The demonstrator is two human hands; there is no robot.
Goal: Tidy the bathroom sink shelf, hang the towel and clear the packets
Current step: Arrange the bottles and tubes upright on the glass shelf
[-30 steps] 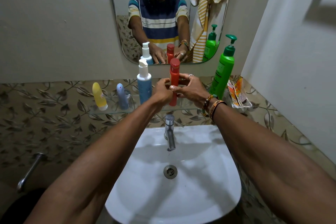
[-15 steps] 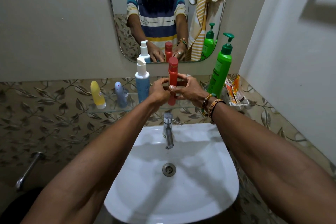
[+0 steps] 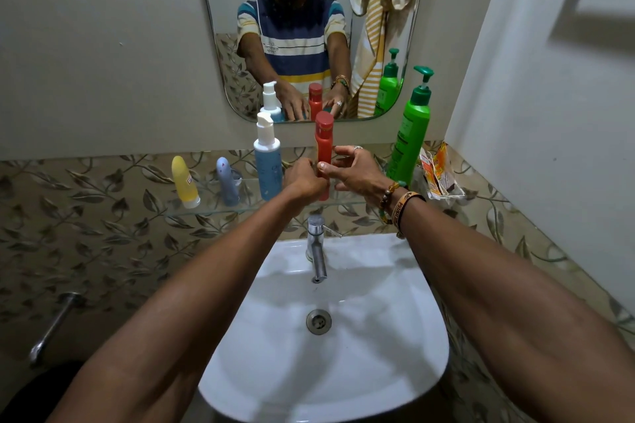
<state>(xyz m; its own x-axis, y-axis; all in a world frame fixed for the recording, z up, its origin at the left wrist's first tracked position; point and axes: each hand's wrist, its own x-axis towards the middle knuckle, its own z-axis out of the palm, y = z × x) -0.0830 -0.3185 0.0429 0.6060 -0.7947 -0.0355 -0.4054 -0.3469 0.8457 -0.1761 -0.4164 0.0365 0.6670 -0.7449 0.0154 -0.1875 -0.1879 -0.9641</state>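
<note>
A tall red bottle [image 3: 324, 142] stands upright on the glass shelf [image 3: 206, 208] above the sink. My left hand [image 3: 302, 180] is closed around its lower part. My right hand [image 3: 357, 172] holds it from the right, thumb across the front and fingers loosely spread. On the shelf to the left stand a blue pump bottle [image 3: 267, 165], a grey-blue tube [image 3: 227, 182] and a yellow tube [image 3: 185, 182]. A green pump bottle [image 3: 410, 137] is at the right. Crumpled orange packets [image 3: 438, 172] lie at the shelf's right end. A yellow striped towel [image 3: 378, 10] shows in the mirror, bunched on a bar.
The white sink [image 3: 378, 371] with a chrome tap [image 3: 316, 251] sits directly below my arms. The mirror [image 3: 223, 45] hangs above the shelf. A white wall [image 3: 549, 113] closes in on the right. A chrome pipe [image 3: 51, 326] sticks out at lower left.
The red bottle stays upright between both hands. My right hand's fingers have loosened and spread a little. The view has shifted slightly.
</note>
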